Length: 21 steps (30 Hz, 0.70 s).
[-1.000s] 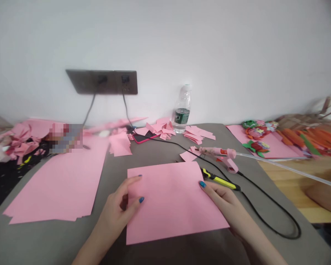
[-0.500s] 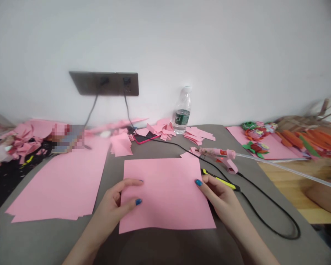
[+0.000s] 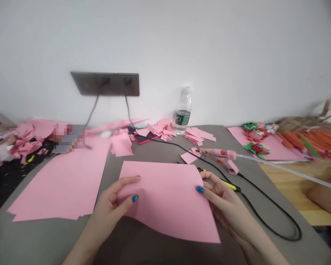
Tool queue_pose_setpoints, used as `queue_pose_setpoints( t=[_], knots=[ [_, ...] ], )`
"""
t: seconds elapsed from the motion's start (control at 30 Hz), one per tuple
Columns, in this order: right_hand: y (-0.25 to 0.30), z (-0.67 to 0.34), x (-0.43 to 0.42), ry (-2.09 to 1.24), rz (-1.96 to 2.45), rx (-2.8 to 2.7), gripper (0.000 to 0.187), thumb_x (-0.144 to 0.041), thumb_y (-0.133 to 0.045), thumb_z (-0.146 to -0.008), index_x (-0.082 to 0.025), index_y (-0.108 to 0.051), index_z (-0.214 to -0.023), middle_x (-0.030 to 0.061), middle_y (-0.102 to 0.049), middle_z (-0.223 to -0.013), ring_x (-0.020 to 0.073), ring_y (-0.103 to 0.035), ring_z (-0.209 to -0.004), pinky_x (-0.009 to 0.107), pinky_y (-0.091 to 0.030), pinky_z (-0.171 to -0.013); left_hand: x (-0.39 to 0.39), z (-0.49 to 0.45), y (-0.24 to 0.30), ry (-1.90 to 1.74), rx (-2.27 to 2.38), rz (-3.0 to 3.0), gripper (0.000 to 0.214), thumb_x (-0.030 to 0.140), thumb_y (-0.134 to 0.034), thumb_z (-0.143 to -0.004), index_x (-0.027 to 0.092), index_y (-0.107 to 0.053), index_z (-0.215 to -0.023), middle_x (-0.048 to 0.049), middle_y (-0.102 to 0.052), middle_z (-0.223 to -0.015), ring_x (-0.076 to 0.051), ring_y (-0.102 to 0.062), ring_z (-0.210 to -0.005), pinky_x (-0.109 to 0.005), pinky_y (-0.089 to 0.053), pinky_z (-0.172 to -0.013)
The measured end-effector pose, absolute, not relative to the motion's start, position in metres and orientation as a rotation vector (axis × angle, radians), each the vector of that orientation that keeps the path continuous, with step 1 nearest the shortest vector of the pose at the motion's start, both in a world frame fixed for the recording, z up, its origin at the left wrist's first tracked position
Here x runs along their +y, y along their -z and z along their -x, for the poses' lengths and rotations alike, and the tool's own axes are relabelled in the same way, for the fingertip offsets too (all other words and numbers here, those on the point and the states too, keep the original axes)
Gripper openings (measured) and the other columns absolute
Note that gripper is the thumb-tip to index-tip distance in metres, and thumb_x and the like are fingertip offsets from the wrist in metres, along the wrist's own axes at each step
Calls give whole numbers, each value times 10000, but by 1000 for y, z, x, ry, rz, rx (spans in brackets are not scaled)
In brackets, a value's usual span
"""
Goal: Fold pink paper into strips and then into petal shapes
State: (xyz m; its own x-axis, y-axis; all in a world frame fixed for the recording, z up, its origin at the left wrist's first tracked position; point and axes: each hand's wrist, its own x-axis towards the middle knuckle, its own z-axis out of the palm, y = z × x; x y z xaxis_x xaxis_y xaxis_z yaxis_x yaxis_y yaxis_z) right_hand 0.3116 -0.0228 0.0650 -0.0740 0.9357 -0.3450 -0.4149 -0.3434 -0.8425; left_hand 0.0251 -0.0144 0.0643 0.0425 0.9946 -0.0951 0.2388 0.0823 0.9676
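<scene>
Between my hands is a sheet of pink paper (image 3: 165,198), lifted off the table and bowed along its near edge. My left hand (image 3: 114,202) grips its left side, thumb on top and the lower fingers partly hidden. On the right side, my right hand (image 3: 220,198) pinches the edge with the thumb above and fingers behind. A yellow utility knife (image 3: 229,185) lies partly hidden behind my right hand. Beyond it rests a pink glue gun (image 3: 217,153) with a long clear glue stick in it.
Pink sheets (image 3: 63,184) are stacked on the left of the grey table (image 3: 160,147). At the back stand a water bottle (image 3: 182,112) and paper scraps (image 3: 162,129) over a phone (image 3: 146,137). Paper flowers (image 3: 257,141) sit at right. A black cable (image 3: 287,217) loops near the right edge.
The sheet has tilted and curved, its near right corner shifting down and its left near edge rising. My right hand has moved slightly right, with more fingers curled behind the paper.
</scene>
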Motion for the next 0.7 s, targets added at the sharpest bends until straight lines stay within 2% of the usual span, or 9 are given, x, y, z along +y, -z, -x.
queue_pose_setpoints(
  t=[0.13,0.27,0.37,0.5,0.6,0.7],
  knots=[
    [-65,-312,-21,-1601,1120,-776,434,-330,-861,-760,-264,-546,-1051,-1,-726,-832,122,-649,-602,217,-507,-570,-11,-18,-64,-939,1409,-1494,299,328,-686,-843,298,-778,-1126,-44,-743,-1256,-275,-674,-1196,-357,-569,-984],
    [-64,-313,-22,-1413,1100,-892,500,-356,-834,-787,-303,-532,-1181,-4,-720,-791,157,-662,-632,257,-533,-603,-12,-18,-71,-943,1434,-1570,226,343,-703,-816,317,-825,-1004,-32,-802,-1099,-271,-749,-1052,-356,-611,-913],
    [-65,-314,-20,-1230,1080,-942,495,-350,-837,-783,-306,-560,-1190,-34,-646,-673,147,-599,-570,235,-494,-533,-14,-21,-76,-1011,1430,-1568,162,322,-718,-788,349,-842,-889,-4,-831,-914,-240,-790,-874,-306,-644,-802],
    [-68,-314,-20,-1078,1032,-976,364,-300,-834,-795,-288,-628,-1095,-61,-554,-625,103,-469,-500,190,-405,-450,-17,-25,-74,-1162,1470,-1634,140,281,-741,-793,373,-839,-833,21,-813,-789,-185,-760,-748,-243,-627,-706],
    [-69,-312,-22,-1010,1001,-998,300,-284,-828,-803,-279,-649,-1043,-58,-543,-639,96,-452,-508,176,-384,-435,-16,-25,-67,-1314,1490,-1769,127,295,-724,-838,363,-831,-847,-2,-736,-870,-160,-696,-778,-231,-589,-680],
    [-67,-312,-24,-952,986,-1041,256,-290,-822,-807,-279,-654,-999,-48,-544,-654,114,-486,-548,190,-413,-459,-15,-24,-64,-1412,1553,-1886,138,297,-698,-870,323,-812,-797,-26,-668,-1179,-182,-673,-991,-252,-575,-786]
  ],
)
